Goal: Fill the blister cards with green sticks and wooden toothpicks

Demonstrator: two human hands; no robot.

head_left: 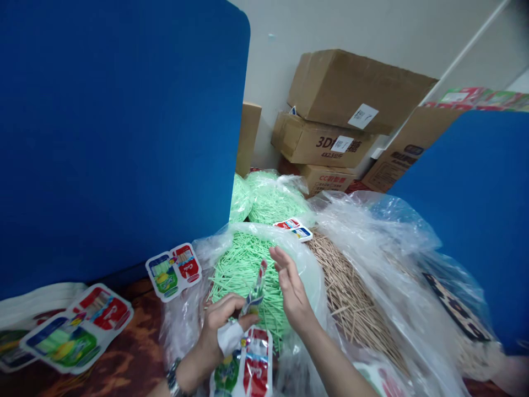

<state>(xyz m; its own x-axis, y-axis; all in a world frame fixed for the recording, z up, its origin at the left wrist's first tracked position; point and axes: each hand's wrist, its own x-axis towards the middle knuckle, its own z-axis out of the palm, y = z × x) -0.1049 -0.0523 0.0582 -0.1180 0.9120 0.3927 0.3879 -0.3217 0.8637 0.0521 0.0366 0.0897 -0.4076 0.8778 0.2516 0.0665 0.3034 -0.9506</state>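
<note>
My left hand (225,318), with a white wrap near the thumb and a watch at the wrist, is closed on a printed plastic packet (259,282) seen nearly edge-on. My right hand (291,284) is raised just right of that packet, fingers stretched out and nothing in it. Beneath both hands lies a clear bag of thin green sticks (235,259). Another red and green packet (257,366) rests below my left hand, partly hidden by it.
Brown sticks (351,292) fill a bag at the right. Printed packets (173,270) lie to the left, with more (78,331) near the floor. Green stick bags (276,198) and stacked cardboard boxes (330,138) stand behind. Blue panels (124,138) flank the area.
</note>
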